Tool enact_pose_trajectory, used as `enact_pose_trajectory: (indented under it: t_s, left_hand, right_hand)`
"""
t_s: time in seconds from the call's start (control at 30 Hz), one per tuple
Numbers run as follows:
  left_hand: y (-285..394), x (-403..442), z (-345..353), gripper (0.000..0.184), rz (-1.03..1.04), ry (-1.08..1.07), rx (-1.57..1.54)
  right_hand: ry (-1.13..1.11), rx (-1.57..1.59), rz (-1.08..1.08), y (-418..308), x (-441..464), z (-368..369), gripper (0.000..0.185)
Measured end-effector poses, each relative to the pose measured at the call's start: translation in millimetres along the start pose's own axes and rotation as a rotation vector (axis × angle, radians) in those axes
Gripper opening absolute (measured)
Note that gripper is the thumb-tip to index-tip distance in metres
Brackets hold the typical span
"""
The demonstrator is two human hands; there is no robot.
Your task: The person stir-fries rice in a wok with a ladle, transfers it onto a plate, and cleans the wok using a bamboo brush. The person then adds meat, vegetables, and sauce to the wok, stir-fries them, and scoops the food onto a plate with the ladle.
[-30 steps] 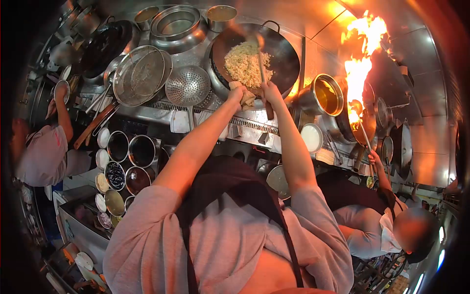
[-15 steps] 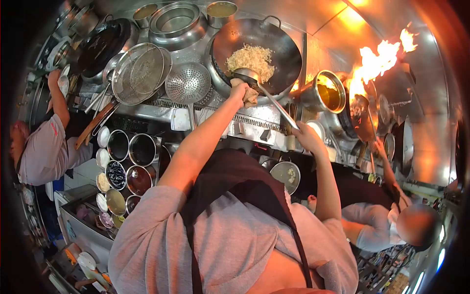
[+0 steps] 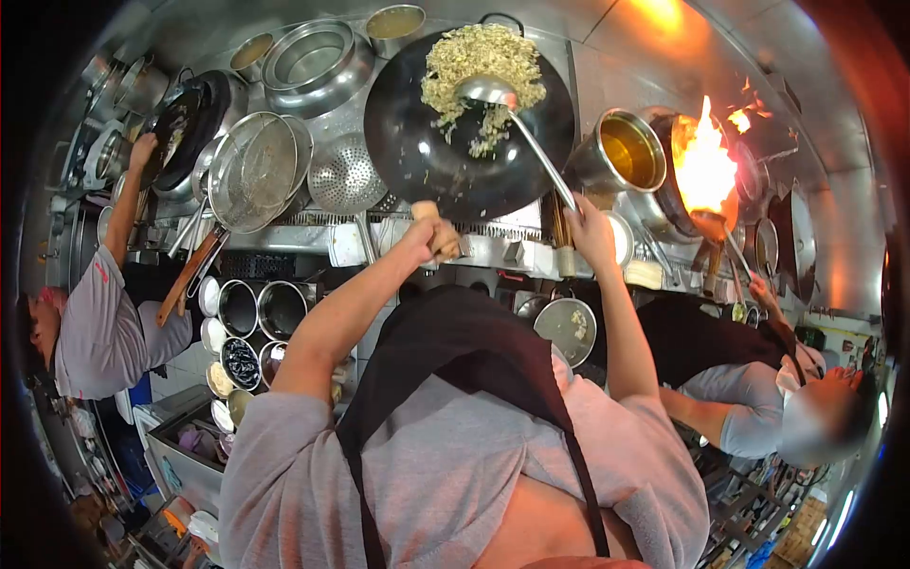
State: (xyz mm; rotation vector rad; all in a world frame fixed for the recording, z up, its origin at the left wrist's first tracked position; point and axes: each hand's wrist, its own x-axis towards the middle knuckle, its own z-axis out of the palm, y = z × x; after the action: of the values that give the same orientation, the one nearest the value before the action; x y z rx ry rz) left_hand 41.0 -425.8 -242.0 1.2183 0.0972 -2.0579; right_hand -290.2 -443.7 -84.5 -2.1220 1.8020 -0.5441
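Fried rice (image 3: pixel 479 66) is heaped against the far side of the large black wok (image 3: pixel 408 142), with a trail of grains down its middle. My left hand (image 3: pixel 433 237) is a fist at the wok's near rim. A tan folded cloth (image 3: pixel 424 210) sticks out above the fist; whatever part of the wok lies inside the grip is hidden. My right hand (image 3: pixel 590 230) is closed round the long handle of a steel ladle (image 3: pixel 545 161). Its bowl rests upside down over the rice.
A pot of amber liquid (image 3: pixel 630 152) stands right of the wok. Further right, flames (image 3: pixel 703 171) rise from a co-worker's wok. On the left are a perforated skimmer (image 3: pixel 346 174), wire strainers (image 3: pixel 251 171) and seasoning tubs (image 3: pixel 282 308). Another person's arm (image 3: pixel 123 209) reaches over a pan.
The wok has tipped and its rice has shifted to the far side. My left hand has come down and left, the ladle up over the rice. The flames at right have changed shape.
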Motion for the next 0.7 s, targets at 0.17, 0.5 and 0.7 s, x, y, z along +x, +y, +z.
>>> enact_pose_trajectory:
  t_s: [0.17,0.5,0.7]
  left_hand:
    - [33.5,-42.0,31.7,0.013,0.072,-0.338,-0.02]
    - [23.6,-74.5,67.5,0.024,0.717,0.196,0.336]
    - [32.7,-119.2,76.8,0.029,0.557,0.163,0.309]
  right_hand:
    - [-0.283,0.91,0.287,-5.5,-40.9,-20.3,0.029]
    - [-0.12,0.857,0.4,-14.1,-11.7,-34.7,0.038]
    - [-0.77,1.321,0.668,-27.9,19.5,-8.0,0.035]
